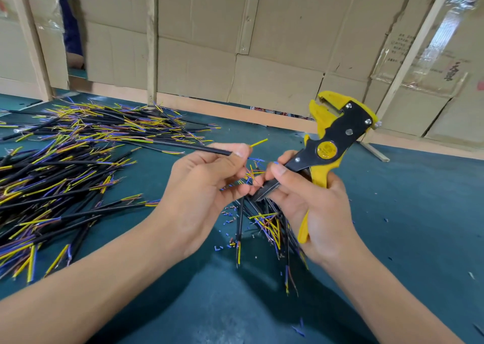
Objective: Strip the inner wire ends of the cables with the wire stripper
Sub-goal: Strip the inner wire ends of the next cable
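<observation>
My left hand (207, 184) pinches a black cable (199, 148) near its end. The cable's yellow inner wire (258, 143) sticks out past my fingertips, up and to the right, and a blue one shows just below it. My right hand (311, 202) grips the yellow and black wire stripper (337, 131) by its handles, jaws pointing up and left, above and to the right of the cable end. The jaws hold nothing. Fingers of both hands meet near the lower handle.
A large heap of black cables (65, 176) with yellow, blue and brown wire ends covers the left of the teal table (406, 213). A smaller bunch of cables (264, 226) lies under my hands among insulation scraps (230, 215). Cardboard panels (262, 42) wall the far edge.
</observation>
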Motion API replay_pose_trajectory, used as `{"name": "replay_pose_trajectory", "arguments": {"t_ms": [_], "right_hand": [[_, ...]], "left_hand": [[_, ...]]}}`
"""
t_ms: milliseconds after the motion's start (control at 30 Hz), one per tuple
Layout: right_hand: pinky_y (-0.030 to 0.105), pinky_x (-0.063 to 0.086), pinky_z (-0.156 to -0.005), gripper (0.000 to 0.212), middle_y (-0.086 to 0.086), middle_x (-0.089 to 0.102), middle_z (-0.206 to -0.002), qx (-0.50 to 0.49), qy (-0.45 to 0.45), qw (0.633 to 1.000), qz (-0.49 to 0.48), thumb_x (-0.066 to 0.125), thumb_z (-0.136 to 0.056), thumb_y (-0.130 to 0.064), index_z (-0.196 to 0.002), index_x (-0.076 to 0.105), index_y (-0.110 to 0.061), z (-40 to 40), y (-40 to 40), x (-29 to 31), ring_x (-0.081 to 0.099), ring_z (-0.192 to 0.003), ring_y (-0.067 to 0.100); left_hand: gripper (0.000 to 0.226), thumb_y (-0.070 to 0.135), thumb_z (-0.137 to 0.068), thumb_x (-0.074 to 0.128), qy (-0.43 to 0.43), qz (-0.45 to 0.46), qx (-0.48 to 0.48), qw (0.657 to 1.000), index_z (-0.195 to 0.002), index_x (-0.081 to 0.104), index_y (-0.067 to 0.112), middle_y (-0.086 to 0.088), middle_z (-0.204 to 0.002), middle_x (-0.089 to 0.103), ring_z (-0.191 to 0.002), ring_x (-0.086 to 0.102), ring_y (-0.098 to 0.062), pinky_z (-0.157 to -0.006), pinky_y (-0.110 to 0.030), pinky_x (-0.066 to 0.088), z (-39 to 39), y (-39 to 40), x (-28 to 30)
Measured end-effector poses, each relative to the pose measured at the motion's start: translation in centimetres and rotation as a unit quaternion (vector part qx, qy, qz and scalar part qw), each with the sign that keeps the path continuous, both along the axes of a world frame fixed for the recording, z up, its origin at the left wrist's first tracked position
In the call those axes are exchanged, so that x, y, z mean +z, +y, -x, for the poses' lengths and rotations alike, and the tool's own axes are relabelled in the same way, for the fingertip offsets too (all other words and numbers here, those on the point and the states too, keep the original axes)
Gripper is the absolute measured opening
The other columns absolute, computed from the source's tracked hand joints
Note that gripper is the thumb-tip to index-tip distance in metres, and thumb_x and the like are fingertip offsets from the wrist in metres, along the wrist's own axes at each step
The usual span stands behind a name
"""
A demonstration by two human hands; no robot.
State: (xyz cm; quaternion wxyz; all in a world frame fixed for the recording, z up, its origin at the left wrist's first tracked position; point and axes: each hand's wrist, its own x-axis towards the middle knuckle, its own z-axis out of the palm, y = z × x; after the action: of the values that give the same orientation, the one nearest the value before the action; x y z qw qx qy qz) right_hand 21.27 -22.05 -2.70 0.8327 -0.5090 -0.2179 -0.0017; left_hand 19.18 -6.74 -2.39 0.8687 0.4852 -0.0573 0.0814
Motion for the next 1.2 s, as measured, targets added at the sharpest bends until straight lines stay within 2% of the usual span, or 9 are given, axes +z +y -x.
{"name": "replay_pose_trajectory", "arguments": {"t_ms": [200,500,633,800,900,933,1067,1133,1200], "right_hand": [[0.044,0.058,-0.073,0.013,0.016,0.064,-0.074,0.02,-0.002,1.0,0.004,0.067,-0.081,0.002,-0.093,0.063,-0.001,0.2,-0.5,0.6,0.067,-0.072,0.035],[0.047,0.059,-0.075,0.017,0.022,0.064,-0.082,-0.016,0.006,1.0,0.021,0.068,-0.078,0.0,-0.094,0.063,-0.001,0.2,-0.1,0.4,0.068,-0.075,0.037],[0.043,0.06,-0.072,0.02,0.018,0.063,-0.078,-0.015,0.02,1.0,0.011,0.07,-0.074,0.007,-0.091,0.063,-0.002,0.3,-0.1,0.8,0.068,-0.073,0.036],[0.044,0.06,-0.069,0.023,0.014,0.057,-0.073,-0.003,0.048,0.999,-0.018,0.063,-0.079,0.015,-0.082,0.06,-0.007,0.2,0.2,0.8,0.065,-0.067,0.032],[0.049,0.061,-0.074,0.022,0.013,0.056,-0.07,0.005,0.066,0.995,-0.067,0.065,-0.074,0.011,-0.083,0.058,-0.007,-0.1,-0.2,1.1,0.065,-0.067,0.029],[0.051,0.061,-0.076,0.02,0.013,0.058,-0.071,0.0,0.067,0.995,-0.068,0.067,-0.073,0.008,-0.085,0.059,-0.006,-0.3,-0.6,1.3,0.065,-0.068,0.029],[0.052,0.061,-0.08,0.03,0.019,0.061,-0.081,-0.031,0.059,0.997,0.036,0.075,-0.072,-0.004,-0.096,0.058,0.0,-0.7,-1.4,1.4,0.062,-0.074,0.034],[0.049,0.061,-0.075,0.032,0.021,0.063,-0.085,-0.022,0.068,0.994,0.081,0.083,-0.069,0.0,-0.093,0.061,-0.001,-0.6,-0.9,0.9,0.063,-0.075,0.034],[0.046,0.06,-0.073,0.024,0.022,0.065,-0.085,-0.002,0.07,0.993,0.1,0.08,-0.072,-0.001,-0.09,0.063,-0.003,-0.3,-0.4,0.3,0.065,-0.075,0.034]], "left_hand": [[0.031,0.019,-0.074,0.072,-0.006,0.017,0.006,1.0,-0.096,0.07,-0.003,-0.01,-0.072,0.053,-0.065,0.058,-0.018,-0.065,-0.028,0.056,0.0,0.1,0.1],[0.03,0.019,-0.071,0.073,-0.008,-0.002,0.002,1.0,-0.093,0.071,-0.001,-0.011,-0.072,0.054,-0.063,0.061,-0.019,-0.064,-0.028,0.055,-0.1,0.1,-0.2],[0.024,0.02,-0.073,0.073,0.016,-0.013,-0.043,0.999,-0.091,0.073,0.005,-0.007,-0.071,0.057,-0.071,0.06,-0.019,-0.071,-0.031,0.057,-0.3,0.3,-0.3],[0.017,0.02,-0.078,0.069,0.044,0.066,-0.083,0.993,-0.088,0.071,0.007,-0.005,-0.069,0.055,-0.062,0.058,-0.015,-0.062,-0.026,0.053,-0.3,-0.2,-0.2],[0.008,0.017,-0.091,0.062,0.09,0.181,-0.085,0.976,-0.087,0.066,0.011,-0.002,-0.072,0.055,-0.065,0.053,-0.014,-0.064,-0.032,0.055,-0.8,0.6,0.2],[0.009,0.017,-0.094,0.06,0.095,0.195,-0.072,0.974,-0.088,0.065,0.012,-0.001,-0.073,0.055,-0.066,0.051,-0.013,-0.066,-0.031,0.054,-1.0,1.1,0.4],[0.005,0.02,-0.092,0.064,0.088,0.173,-0.03,0.98,-0.091,0.066,0.015,0.002,-0.074,0.057,-0.067,0.052,-0.01,-0.064,-0.026,0.048,-1.2,1.7,0.6],[0.008,0.023,-0.085,0.068,0.078,0.151,-0.033,0.985,-0.09,0.068,0.016,0.003,-0.075,0.059,-0.067,0.054,-0.009,-0.065,-0.025,0.048,-1.1,1.3,0.3],[0.011,0.026,-0.079,0.07,0.064,0.128,-0.041,0.989,-0.088,0.07,0.018,0.004,-0.076,0.06,-0.066,0.056,-0.008,-0.065,-0.025,0.05,-1.0,1.0,0.1]]}}
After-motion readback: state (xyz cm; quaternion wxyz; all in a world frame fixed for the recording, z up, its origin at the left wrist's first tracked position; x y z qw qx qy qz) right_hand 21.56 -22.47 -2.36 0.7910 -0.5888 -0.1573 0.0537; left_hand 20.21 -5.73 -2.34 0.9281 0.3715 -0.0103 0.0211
